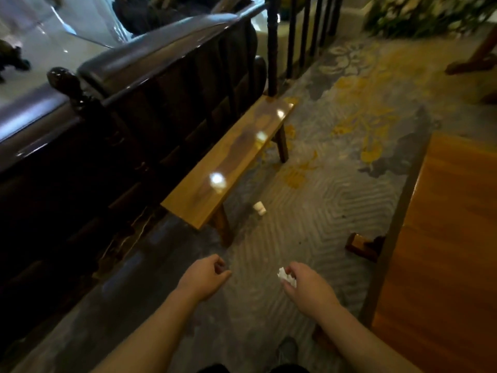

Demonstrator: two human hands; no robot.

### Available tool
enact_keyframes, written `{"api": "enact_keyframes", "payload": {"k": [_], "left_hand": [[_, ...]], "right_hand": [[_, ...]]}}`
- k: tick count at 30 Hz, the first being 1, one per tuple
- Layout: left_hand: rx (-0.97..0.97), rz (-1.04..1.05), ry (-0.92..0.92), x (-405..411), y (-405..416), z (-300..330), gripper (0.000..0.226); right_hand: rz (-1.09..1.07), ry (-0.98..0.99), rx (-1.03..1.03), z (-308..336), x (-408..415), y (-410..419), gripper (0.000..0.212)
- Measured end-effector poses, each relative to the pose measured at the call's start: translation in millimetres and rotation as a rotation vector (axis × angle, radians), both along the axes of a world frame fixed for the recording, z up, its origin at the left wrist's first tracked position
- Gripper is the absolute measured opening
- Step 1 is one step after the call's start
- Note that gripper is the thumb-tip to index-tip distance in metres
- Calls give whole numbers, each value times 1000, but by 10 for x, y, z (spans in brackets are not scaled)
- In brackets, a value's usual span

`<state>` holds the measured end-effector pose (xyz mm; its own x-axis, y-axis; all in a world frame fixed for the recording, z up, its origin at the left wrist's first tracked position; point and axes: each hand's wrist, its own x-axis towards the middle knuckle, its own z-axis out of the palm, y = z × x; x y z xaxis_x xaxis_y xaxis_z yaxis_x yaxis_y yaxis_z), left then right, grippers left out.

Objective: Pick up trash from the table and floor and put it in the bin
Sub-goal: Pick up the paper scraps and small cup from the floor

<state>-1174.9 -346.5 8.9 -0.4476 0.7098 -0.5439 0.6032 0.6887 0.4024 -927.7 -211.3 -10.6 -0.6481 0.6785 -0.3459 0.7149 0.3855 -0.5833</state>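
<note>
Grey-and-yellow patterned carpet (336,200) runs beside a glossy wooden bench (234,162) (small white cup (259,208) by its leg). Your right hand (309,286) pinches a crumpled white tissue (286,277); your left hand (207,278) hangs loosely curled, holding nothing.

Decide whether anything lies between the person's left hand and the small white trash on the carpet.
Nothing visible does. Only bare carpet separates the left hand from the white trash; the bench leg stands just left of that path. The right hand holds a tissue.

Dim indoor scene, glare spots on glossy bench (228,168), dark railing (107,157) in shadow, blurred, wide-angle-bent edges
</note>
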Motion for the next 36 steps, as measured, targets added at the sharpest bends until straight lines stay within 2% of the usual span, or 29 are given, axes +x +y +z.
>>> {"api": "enact_keyframes", "payload": {"k": [4,13,19,22,28,31,36], "left_hand": [[-57,-87,14,-88,628,-123,32],[-126,-278,-21,-578,2381,-839,29],[-91,-330,-12,-1403,3456,-1820,42],[-92,-360,-24,-1686,3776,-2279,50],[-292,-346,-27,-2175,4260,-3767,54],[-302,-428,93,-2263,4462,-4514,49],[-200,-873,449,-2283,4934,-5583,43]], "right_hand": [[-60,-6,-59,-92,-25,417,25],[-331,-64,-164,-707,-355,1227,22],[-499,-184,-212,-1514,-1109,1795,23],[-564,-183,-218,-1883,-1452,1981,22],[-656,-86,-241,-3157,-2100,2360,16],[-640,-31,-238,-3854,-2265,2476,13],[-522,-10,-226,-4997,-2350,2708,19]]}}
